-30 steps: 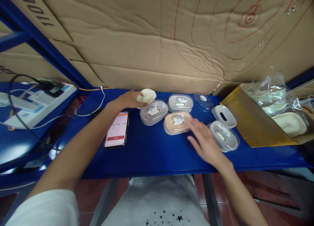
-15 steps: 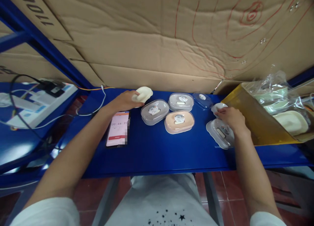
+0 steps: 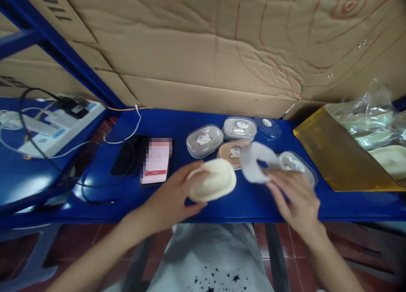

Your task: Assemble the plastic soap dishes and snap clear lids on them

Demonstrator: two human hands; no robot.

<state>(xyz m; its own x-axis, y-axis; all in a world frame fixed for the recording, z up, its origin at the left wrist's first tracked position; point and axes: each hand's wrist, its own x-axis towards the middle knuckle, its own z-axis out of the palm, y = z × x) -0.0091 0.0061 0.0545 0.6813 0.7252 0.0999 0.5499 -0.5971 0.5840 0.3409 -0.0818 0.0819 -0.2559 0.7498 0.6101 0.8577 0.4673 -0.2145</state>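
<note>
My left hand (image 3: pixel 182 196) is closed on a cream oval soap dish (image 3: pixel 217 180), held above the front of the blue table. My right hand (image 3: pixel 293 194) pinches a thin, translucent white oval insert (image 3: pixel 250 163) with a hole in it. The insert is tilted, slightly blurred, and hides part of a peach soap box (image 3: pixel 233 152) behind it. A grey soap box (image 3: pixel 204 140) and a paler one (image 3: pixel 240 129) with clear lids stand beyond my hands. Behind my right hand lies a clear lid (image 3: pixel 306 171) with a label, partly covered by the fingers.
Another clear lid (image 3: pixel 268 128) lies at the back. A yellow box (image 3: pixel 333 156) at the right holds green and cream dishes in plastic film. At the left are a phone (image 3: pixel 155 161), a dark flat object (image 3: pixel 127 156), cables and a power strip (image 3: pixel 60 133). Cardboard (image 3: pixel 174 50) walls the back.
My left hand has brought the cream soap dish from the back of the table towards me and rightwards. My right hand has lifted the white insert and moved it left, towards the dish.
</note>
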